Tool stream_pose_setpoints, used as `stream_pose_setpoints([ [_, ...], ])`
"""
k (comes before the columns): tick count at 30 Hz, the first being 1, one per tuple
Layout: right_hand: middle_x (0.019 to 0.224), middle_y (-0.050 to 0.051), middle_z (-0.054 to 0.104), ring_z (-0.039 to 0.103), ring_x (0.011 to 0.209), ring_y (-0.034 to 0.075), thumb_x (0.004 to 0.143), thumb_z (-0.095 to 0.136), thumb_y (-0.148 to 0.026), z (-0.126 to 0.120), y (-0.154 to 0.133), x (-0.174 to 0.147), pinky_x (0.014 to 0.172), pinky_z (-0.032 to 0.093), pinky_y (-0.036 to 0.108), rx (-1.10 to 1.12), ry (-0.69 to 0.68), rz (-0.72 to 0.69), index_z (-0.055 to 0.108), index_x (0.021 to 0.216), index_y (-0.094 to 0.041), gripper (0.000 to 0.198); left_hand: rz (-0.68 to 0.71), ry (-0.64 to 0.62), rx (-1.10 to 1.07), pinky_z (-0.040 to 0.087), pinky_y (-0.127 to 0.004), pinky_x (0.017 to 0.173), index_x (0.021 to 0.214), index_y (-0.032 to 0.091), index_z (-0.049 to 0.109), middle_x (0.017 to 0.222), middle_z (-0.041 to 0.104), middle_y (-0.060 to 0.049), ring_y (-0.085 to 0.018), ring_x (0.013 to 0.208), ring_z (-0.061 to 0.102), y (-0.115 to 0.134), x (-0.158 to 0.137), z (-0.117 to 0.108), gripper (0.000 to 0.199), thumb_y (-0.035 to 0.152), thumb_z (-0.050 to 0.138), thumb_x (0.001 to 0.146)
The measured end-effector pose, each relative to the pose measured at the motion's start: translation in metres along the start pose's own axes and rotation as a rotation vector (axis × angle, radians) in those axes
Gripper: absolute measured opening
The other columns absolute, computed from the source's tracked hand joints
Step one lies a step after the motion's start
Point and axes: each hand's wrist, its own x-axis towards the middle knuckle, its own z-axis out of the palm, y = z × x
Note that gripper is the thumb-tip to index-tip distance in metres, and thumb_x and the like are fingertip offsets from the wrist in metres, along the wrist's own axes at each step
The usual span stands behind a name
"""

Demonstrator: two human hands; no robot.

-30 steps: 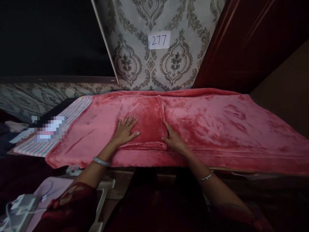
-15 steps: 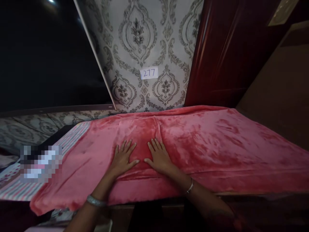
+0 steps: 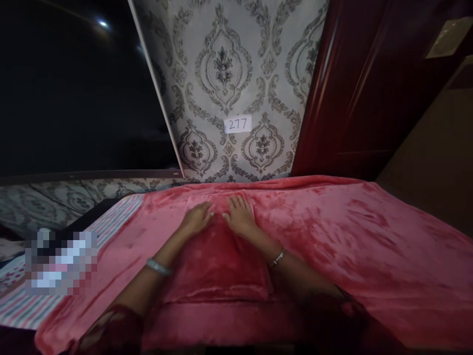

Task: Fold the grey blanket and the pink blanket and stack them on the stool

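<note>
A folded rectangle of red plush cloth (image 3: 225, 264) lies on a wide pink-red plush blanket (image 3: 325, 231). My left hand (image 3: 195, 219) rests palm down at its far left part, the fingers stretched forward and close together. Over the far right part lies my right hand (image 3: 239, 214), flat with fingers extended. Neither hand grips anything. Whether the folded cloth is a separate piece or part of the blanket I cannot tell. Each wrist wears a bracelet.
A large dark television (image 3: 81, 98) stands at the left. Behind the blanket is patterned wallpaper (image 3: 223, 69) with a paper label (image 3: 238, 124) reading 277. A dark red door panel (image 3: 351, 88) rises at the right. Striped cloth (image 3: 114, 217) shows at the left edge, by a blurred-out patch.
Both hands have slid forward over the folded cloth towards the wall, uncovering its near part. The camera view has shifted slightly upward.
</note>
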Motion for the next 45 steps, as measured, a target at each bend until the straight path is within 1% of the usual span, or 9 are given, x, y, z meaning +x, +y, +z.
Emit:
stream_pose_setpoints([
  [5, 0.169, 0.013, 0.023, 0.013, 0.156, 0.037, 0.101, 0.041, -0.061, 0.042, 0.019, 0.009, 0.124, 0.006, 0.058, -0.054, -0.067, 0.032, 0.036, 0.161, -0.022, 0.072, -0.255, -0.068, 0.158, 0.025, -0.073, 0.116, 0.159, 0.023, 0.036, 0.169, 0.027, -0.011, -0.04, 0.156, 0.02, -0.015, 0.045, 0.031, 0.066, 0.052, 0.035, 0.1],
  [10, 0.167, 0.016, 0.025, 0.017, 0.156, 0.037, 0.101, 0.039, -0.063, 0.046, 0.022, 0.01, 0.124, 0.007, 0.057, -0.063, -0.121, 0.053, 0.038, 0.16, -0.021, 0.073, -0.279, -0.042, 0.16, 0.028, -0.072, 0.115, 0.161, 0.025, 0.033, 0.17, 0.025, -0.01, -0.039, 0.157, 0.017, -0.031, 0.042, 0.056, 0.069, 0.058, 0.031, 0.1],
  [13, 0.163, 0.016, 0.036, 0.023, 0.154, 0.033, 0.103, 0.042, -0.053, 0.03, 0.017, 0.034, 0.125, 0.01, 0.054, -0.031, -0.096, 0.009, 0.045, 0.155, -0.017, 0.063, -0.27, -0.016, 0.181, 0.029, -0.071, 0.115, 0.161, 0.027, 0.034, 0.17, 0.027, -0.01, -0.039, 0.156, 0.019, -0.033, 0.043, 0.058, 0.068, 0.059, 0.032, 0.1],
  [16, 0.166, 0.013, 0.03, 0.018, 0.156, 0.028, 0.104, 0.041, -0.046, 0.023, 0.025, 0.068, 0.125, 0.009, 0.053, -0.022, -0.032, -0.036, 0.04, 0.157, -0.017, 0.061, -0.262, -0.007, 0.201, 0.03, -0.071, 0.115, 0.161, 0.029, 0.032, 0.169, 0.027, -0.01, -0.039, 0.156, 0.02, -0.033, 0.046, 0.058, 0.068, 0.059, 0.034, 0.1],
  [24, 0.165, 0.019, 0.03, 0.02, 0.155, 0.03, 0.102, 0.037, -0.058, 0.064, 0.07, 0.096, 0.123, 0.014, 0.057, -0.015, -0.115, 0.135, 0.036, 0.158, -0.007, 0.075, -0.327, -0.045, 0.196, 0.032, -0.071, 0.112, 0.161, 0.026, 0.035, 0.17, 0.023, -0.016, -0.045, 0.155, 0.017, -0.034, 0.048, 0.059, 0.075, 0.066, 0.034, 0.097],
  [30, 0.167, 0.017, 0.026, 0.017, 0.156, 0.028, 0.103, 0.037, -0.057, 0.057, 0.067, 0.1, 0.124, 0.011, 0.056, 0.014, -0.136, 0.146, 0.032, 0.16, -0.011, 0.074, -0.334, -0.051, 0.18, 0.032, -0.07, 0.113, 0.161, 0.022, 0.034, 0.17, 0.022, -0.017, -0.046, 0.155, 0.015, -0.033, 0.048, 0.057, 0.078, 0.067, 0.032, 0.097],
  [34, 0.169, 0.017, 0.02, 0.013, 0.157, 0.028, 0.102, 0.04, -0.057, 0.037, 0.058, 0.084, 0.124, 0.01, 0.055, 0.011, -0.163, 0.19, 0.031, 0.161, -0.012, 0.074, -0.325, -0.045, 0.163, 0.032, -0.071, 0.112, 0.16, 0.022, 0.035, 0.17, 0.021, -0.019, -0.046, 0.155, 0.015, -0.034, 0.048, 0.055, 0.078, 0.068, 0.03, 0.097],
  [39, 0.169, 0.015, 0.02, 0.008, 0.158, 0.03, 0.099, 0.043, -0.063, 0.028, 0.046, 0.027, 0.125, 0.001, 0.057, -0.001, -0.102, 0.002, 0.03, 0.162, -0.015, 0.08, -0.339, -0.063, 0.148, 0.031, -0.073, 0.112, 0.161, 0.022, 0.032, 0.171, 0.018, -0.018, -0.046, 0.156, 0.013, -0.031, 0.05, 0.05, 0.078, 0.066, 0.029, 0.097],
  [45, 0.167, 0.013, 0.028, 0.02, 0.156, 0.03, 0.101, 0.048, -0.055, 0.021, 0.047, -0.011, 0.126, 0.016, 0.054, 0.085, -0.131, -0.023, 0.039, 0.158, -0.015, 0.071, -0.291, -0.033, 0.173, 0.038, -0.073, 0.106, 0.16, 0.02, 0.034, 0.168, 0.025, -0.021, -0.049, 0.153, 0.02, -0.035, 0.051, 0.049, 0.078, 0.064, 0.021, 0.097],
])
